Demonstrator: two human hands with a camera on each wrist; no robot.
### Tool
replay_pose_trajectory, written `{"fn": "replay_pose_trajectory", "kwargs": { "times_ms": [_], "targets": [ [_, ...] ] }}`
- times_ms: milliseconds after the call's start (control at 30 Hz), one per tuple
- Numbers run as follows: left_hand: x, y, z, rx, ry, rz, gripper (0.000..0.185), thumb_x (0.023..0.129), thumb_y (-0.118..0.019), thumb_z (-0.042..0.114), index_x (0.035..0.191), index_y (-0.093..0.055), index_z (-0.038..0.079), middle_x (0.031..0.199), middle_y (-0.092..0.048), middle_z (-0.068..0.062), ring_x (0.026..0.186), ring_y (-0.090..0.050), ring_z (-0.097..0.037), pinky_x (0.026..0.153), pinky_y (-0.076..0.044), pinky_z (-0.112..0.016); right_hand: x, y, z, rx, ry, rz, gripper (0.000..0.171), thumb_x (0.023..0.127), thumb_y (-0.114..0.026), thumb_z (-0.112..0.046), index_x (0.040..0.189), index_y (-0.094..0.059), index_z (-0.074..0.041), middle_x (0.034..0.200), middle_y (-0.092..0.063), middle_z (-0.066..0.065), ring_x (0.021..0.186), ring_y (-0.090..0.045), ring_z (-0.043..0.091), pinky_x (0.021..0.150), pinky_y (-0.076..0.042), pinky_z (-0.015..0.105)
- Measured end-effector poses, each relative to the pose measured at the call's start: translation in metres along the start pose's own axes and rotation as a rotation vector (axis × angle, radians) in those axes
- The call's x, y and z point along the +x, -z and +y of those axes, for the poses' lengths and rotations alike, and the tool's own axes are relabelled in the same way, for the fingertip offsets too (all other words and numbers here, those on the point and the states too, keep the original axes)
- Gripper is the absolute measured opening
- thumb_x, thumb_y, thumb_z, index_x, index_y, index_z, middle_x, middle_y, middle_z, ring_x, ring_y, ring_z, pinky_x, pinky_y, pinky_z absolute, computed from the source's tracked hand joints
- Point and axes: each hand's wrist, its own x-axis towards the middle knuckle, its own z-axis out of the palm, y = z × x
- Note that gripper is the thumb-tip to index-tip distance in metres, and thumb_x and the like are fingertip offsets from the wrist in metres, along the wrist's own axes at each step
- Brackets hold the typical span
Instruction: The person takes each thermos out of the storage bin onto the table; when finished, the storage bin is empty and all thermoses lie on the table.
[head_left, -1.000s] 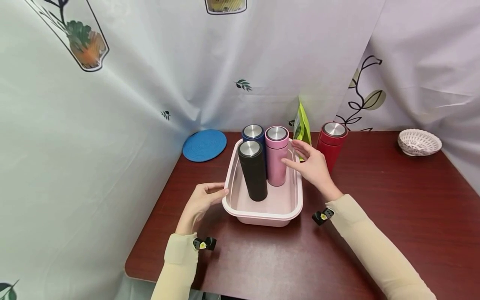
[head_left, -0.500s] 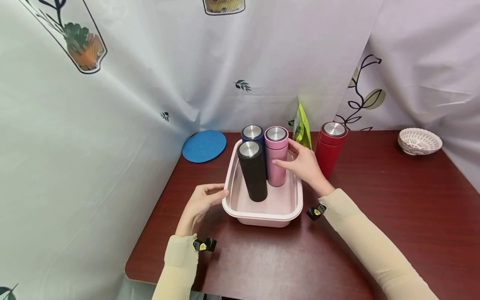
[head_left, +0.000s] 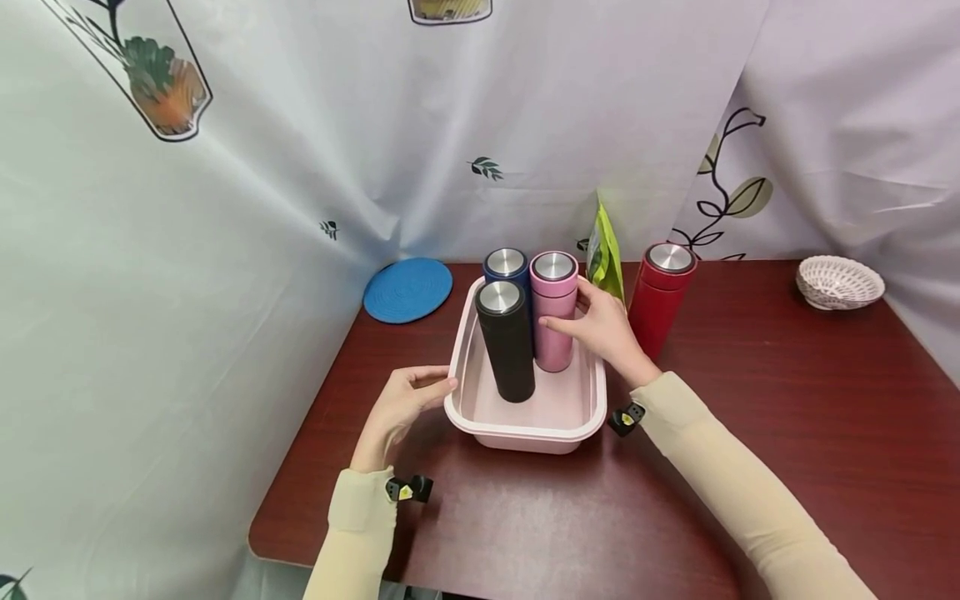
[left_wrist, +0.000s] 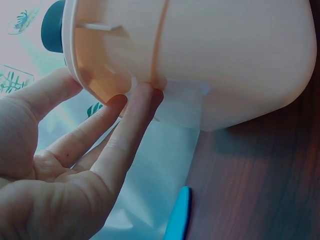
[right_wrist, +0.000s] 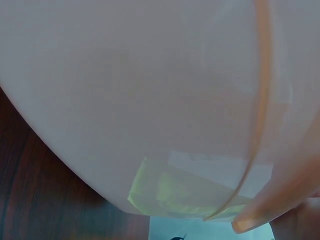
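Note:
A pale pink tub (head_left: 525, 425) stands on the dark red table (head_left: 787, 417). Upright in it are a black flask (head_left: 506, 342), a pink flask (head_left: 554, 312) and a blue flask (head_left: 505, 265) behind them. My right hand (head_left: 600, 329) wraps its fingers and thumb round the pink flask's right side. My left hand (head_left: 405, 404) rests on the tub's left rim; in the left wrist view its straight fingers (left_wrist: 125, 125) touch the underside of the tub's lip (left_wrist: 75, 60). The right wrist view is filled by the tub's outer wall (right_wrist: 150, 100).
A red flask (head_left: 662, 287) stands just right of the tub, with a green pouch (head_left: 604, 254) behind it. A blue round mat (head_left: 408, 290) lies at the back left, a white woven bowl (head_left: 838, 283) at the far right. Curtains close off the back and left.
My right hand has moved left from open air beside the pink flask and closed round it. The left hand and the tub have stayed put.

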Motion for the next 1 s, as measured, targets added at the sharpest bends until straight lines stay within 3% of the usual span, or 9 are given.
{"fn": "replay_pose_trajectory", "kwargs": {
  "times_ms": [367, 1000],
  "targets": [
    [0.001, 0.0005, -0.0013, 0.018, 0.002, 0.014, 0.045, 0.077, -0.073, 0.013, 0.114, -0.058, -0.006, 0.109, -0.059, -0.021, 0.088, -0.064, -0.024, 0.08, -0.05, -0.039, 0.0008, -0.0019, -0.0003, 0.01, 0.008, 0.007, 0.062, 0.066, -0.078, -0.042, 0.119, -0.055, -0.02, 0.109, -0.061, -0.003, 0.1, -0.058, 0.011, 0.085, -0.048, 0.029],
    [0.0004, 0.0008, -0.0025, 0.03, 0.01, 0.029, 0.044, 0.076, -0.074, 0.014, 0.114, -0.059, -0.003, 0.109, -0.06, -0.02, 0.089, -0.063, -0.023, 0.078, -0.051, -0.035, -0.0047, -0.0034, -0.002, -0.012, 0.026, 0.054, 0.069, 0.065, -0.079, -0.042, 0.124, -0.054, -0.017, 0.117, -0.059, -0.001, 0.101, -0.058, 0.013, 0.083, -0.049, 0.029]
  ]
}}
